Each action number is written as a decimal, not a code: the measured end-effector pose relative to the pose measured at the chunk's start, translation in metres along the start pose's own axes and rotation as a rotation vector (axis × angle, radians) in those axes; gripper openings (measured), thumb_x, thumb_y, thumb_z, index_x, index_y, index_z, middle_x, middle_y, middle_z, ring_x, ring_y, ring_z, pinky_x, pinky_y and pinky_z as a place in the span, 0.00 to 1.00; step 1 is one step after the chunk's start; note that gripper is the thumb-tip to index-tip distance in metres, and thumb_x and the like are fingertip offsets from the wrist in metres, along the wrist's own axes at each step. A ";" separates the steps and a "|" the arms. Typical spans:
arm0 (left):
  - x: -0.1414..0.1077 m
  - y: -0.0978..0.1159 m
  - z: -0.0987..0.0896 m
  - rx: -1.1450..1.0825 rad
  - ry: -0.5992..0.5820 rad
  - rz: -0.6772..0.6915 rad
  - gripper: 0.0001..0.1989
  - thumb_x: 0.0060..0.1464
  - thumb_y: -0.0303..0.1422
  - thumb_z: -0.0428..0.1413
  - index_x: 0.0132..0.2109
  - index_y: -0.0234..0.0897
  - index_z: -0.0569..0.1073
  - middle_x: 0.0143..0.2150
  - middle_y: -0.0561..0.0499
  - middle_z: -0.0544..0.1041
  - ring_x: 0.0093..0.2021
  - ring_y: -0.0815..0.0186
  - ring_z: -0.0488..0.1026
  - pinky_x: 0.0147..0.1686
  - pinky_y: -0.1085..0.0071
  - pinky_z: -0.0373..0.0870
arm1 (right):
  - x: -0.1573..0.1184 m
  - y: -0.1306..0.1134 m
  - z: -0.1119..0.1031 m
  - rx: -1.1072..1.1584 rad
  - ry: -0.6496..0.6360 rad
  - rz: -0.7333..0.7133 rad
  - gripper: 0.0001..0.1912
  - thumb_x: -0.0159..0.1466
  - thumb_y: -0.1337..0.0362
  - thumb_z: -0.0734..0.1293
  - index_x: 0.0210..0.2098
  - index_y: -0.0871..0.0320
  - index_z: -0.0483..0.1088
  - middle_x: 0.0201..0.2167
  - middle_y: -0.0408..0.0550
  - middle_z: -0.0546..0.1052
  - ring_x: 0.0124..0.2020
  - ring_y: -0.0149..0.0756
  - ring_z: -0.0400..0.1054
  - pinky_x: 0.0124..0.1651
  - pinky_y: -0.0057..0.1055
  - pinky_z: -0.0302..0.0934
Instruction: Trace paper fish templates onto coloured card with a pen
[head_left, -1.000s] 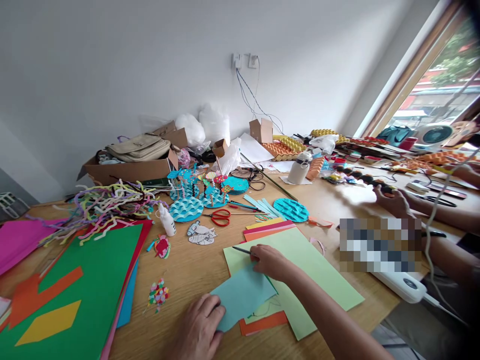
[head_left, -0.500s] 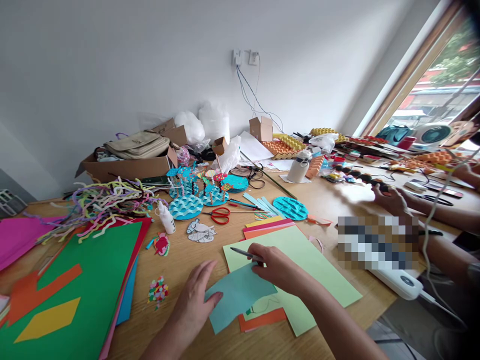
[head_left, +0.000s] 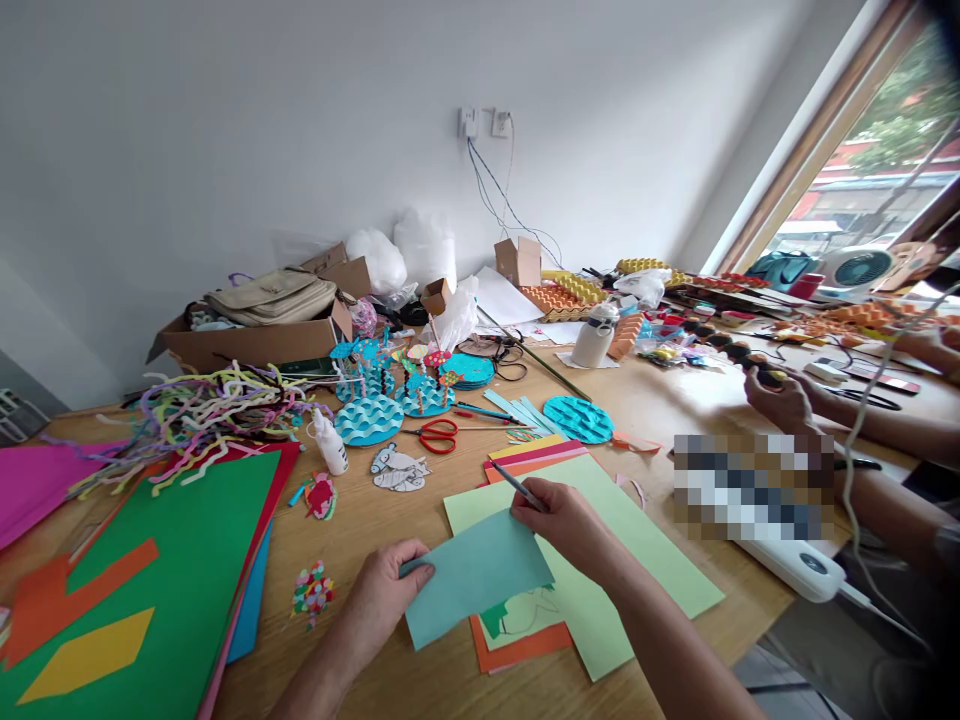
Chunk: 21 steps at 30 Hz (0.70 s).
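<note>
A light-blue sheet of paper (head_left: 476, 575) is held up between my two hands. My left hand (head_left: 390, 585) pinches its left edge between thumb and fingers. My right hand (head_left: 551, 520) grips a grey pen (head_left: 514, 482), its tip end pointing up and left, and touches the paper's upper right corner. Under the blue paper lie a large pale-green sheet (head_left: 645, 560), a smaller pale-green piece with a pencil drawing (head_left: 532, 610) and an orange sheet (head_left: 525, 650). Cut-out fish drawings (head_left: 401, 467) lie beyond my left hand.
Red-handled scissors (head_left: 436, 436), a glue bottle (head_left: 330, 442), and wavy blue discs (head_left: 369, 420) stand further back. Green card (head_left: 172, 580) and pipe cleaners (head_left: 217, 420) fill the left. A white power strip (head_left: 795, 565) and another person's hand (head_left: 780, 400) are at right.
My left hand has closed from spread fingers into a pinch on the blue paper's left edge. The sheet lies flatter now, and the pen in my right hand has tilted more upright.
</note>
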<state>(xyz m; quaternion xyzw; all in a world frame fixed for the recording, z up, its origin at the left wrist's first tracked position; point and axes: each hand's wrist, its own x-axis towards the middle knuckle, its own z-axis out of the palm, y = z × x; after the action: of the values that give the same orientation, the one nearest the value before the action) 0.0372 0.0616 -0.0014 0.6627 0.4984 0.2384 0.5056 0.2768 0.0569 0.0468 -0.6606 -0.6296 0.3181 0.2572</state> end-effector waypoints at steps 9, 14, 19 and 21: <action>-0.003 -0.009 -0.001 -0.085 0.060 -0.001 0.09 0.40 0.36 0.52 0.28 0.36 0.70 0.24 0.55 0.68 0.27 0.66 0.64 0.27 0.74 0.59 | 0.006 0.010 0.015 -0.046 0.061 -0.021 0.06 0.54 0.64 0.57 0.22 0.56 0.58 0.19 0.39 0.62 0.23 0.30 0.55 0.26 0.26 0.48; -0.003 -0.026 0.007 -0.365 0.122 -0.014 0.31 0.38 0.37 0.59 0.53 0.37 0.65 0.31 0.52 0.72 0.31 0.64 0.69 0.32 0.72 0.65 | 0.010 0.013 0.017 -0.059 0.100 -0.043 0.06 0.56 0.64 0.56 0.23 0.56 0.57 0.19 0.38 0.60 0.23 0.30 0.53 0.26 0.25 0.48; -0.008 -0.037 0.018 -0.506 0.181 0.018 0.34 0.38 0.41 0.60 0.55 0.36 0.66 0.34 0.49 0.74 0.30 0.66 0.69 0.29 0.74 0.65 | 0.013 0.015 0.018 -0.030 0.135 -0.053 0.07 0.56 0.62 0.56 0.23 0.56 0.57 0.19 0.38 0.60 0.23 0.30 0.53 0.25 0.25 0.49; -0.009 -0.038 0.018 -0.448 0.110 -0.075 0.29 0.37 0.42 0.61 0.49 0.35 0.72 0.27 0.52 0.73 0.23 0.68 0.66 0.23 0.74 0.63 | 0.014 0.014 0.019 -0.025 0.141 -0.056 0.07 0.56 0.62 0.56 0.23 0.56 0.58 0.19 0.38 0.60 0.23 0.30 0.53 0.25 0.25 0.49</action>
<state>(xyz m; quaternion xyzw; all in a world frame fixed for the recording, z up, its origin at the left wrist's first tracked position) 0.0327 0.0451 -0.0410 0.5009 0.4843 0.3598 0.6206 0.2722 0.0688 0.0222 -0.6666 -0.6322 0.2554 0.3014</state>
